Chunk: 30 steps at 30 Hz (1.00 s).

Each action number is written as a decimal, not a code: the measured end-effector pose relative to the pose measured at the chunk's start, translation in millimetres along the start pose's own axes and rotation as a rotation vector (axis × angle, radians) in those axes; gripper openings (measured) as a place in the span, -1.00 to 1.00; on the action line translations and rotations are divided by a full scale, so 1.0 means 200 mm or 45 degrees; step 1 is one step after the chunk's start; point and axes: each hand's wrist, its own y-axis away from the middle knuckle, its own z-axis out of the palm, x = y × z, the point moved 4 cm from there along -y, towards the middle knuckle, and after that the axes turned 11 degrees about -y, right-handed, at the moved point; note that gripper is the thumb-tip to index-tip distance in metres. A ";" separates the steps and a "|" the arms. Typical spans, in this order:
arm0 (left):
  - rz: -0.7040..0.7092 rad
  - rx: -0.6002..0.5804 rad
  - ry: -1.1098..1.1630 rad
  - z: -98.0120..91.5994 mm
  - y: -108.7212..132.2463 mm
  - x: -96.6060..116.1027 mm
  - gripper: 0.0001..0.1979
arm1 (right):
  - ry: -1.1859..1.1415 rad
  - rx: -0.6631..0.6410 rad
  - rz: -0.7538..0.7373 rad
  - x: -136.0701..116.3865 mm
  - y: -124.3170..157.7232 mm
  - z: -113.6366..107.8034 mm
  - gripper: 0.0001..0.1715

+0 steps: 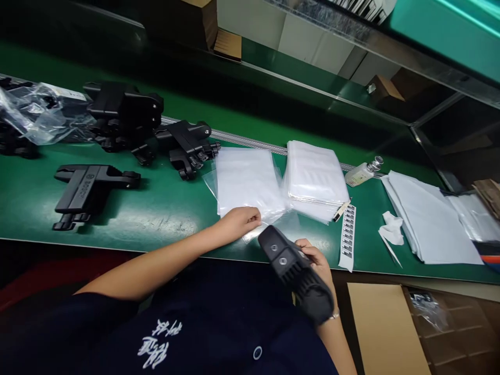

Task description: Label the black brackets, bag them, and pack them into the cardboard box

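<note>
My right hand (319, 260) is wrapped round a black plastic bracket (291, 265), tilted over the bench's front edge, with two round screw heads on its upper face. My left hand (242, 221) has its fingers pinched together at the near edge of the clear plastic bags (250, 179). A thin pale strip shows at its fingertips, towards the bracket; I cannot make out what it is. A thicker stack of clear bags (314, 169) lies to the right. Another black bracket (88, 192), with raised lettering, rests on the bench at left.
More black brackets (183, 146) and bagged parts (47, 114) line the left rear of the green bench (164, 213). To the right are a pump bottle (363, 173), a label strip (347, 239), a crumpled white cloth (391, 229) and white sheets (425, 219). A divided carton (457, 333) stands below.
</note>
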 end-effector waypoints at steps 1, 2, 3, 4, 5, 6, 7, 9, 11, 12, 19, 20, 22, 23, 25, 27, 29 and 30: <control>-0.049 -0.023 0.096 0.01 -0.01 0.02 -0.84 | -0.011 -0.037 0.003 -0.02 0.00 -0.01 -0.45; -0.092 -0.033 0.174 0.01 -0.02 0.03 -0.84 | 0.010 -0.066 0.013 -0.03 -0.01 -0.01 -0.52; -0.118 -0.034 0.223 0.02 -0.02 0.04 -0.84 | 0.068 -0.078 0.027 -0.04 -0.01 -0.02 -0.59; -0.116 -0.030 0.236 0.02 -0.02 0.06 -0.84 | 0.160 -0.069 0.039 -0.05 -0.02 -0.02 -0.63; -0.088 -0.030 0.211 0.02 -0.02 0.08 -0.84 | 0.259 -0.038 0.034 -0.06 -0.02 -0.02 -0.65; -0.037 -0.036 0.153 0.02 -0.02 0.10 -0.84 | 0.354 -0.003 0.013 -0.07 -0.02 -0.01 -0.66; 0.028 -0.053 0.077 0.02 -0.01 0.14 -0.85 | 0.445 0.025 -0.029 -0.07 -0.03 0.00 -0.66; 0.154 -0.112 -0.089 0.04 0.00 0.21 -0.87 | 0.606 0.054 -0.141 -0.07 -0.03 0.04 -0.65; 0.203 -0.173 -0.224 0.05 0.02 0.26 -0.85 | 0.705 0.117 -0.232 -0.06 -0.03 0.07 -0.63; 0.195 -0.192 -0.264 0.05 0.02 0.28 -0.82 | 0.733 0.184 -0.257 -0.06 -0.02 0.08 -0.61; 0.229 -0.178 -0.291 0.06 -0.06 0.39 -0.72 | 0.855 0.545 -0.345 -0.05 -0.03 0.11 -0.57; 0.250 -0.148 -0.291 0.08 -0.09 0.43 -0.71 | 0.884 0.514 -0.404 -0.04 -0.04 0.13 -0.60; 0.323 -0.104 -0.301 0.12 -0.15 0.50 -0.69 | 0.907 0.444 -0.529 -0.03 -0.05 0.15 -0.66; 0.386 -0.092 -0.320 0.15 -0.16 0.55 -0.69 | 0.890 0.415 -0.575 -0.02 -0.05 0.15 -0.67; 0.564 -0.081 -0.395 0.21 -0.16 0.64 -0.70 | 0.821 0.399 -0.566 0.00 -0.06 0.12 -0.63; 0.788 -0.080 -0.490 0.26 -0.11 0.70 -0.76 | 0.743 0.443 -0.432 0.00 -0.07 0.07 -0.58; 0.936 -0.066 -0.551 0.27 -0.06 0.72 -0.79 | 0.674 0.541 -0.284 0.00 -0.07 0.01 -0.55; 0.956 -0.050 -0.554 0.27 -0.05 0.71 -0.79 | 0.643 0.598 -0.244 -0.01 -0.07 -0.01 -0.54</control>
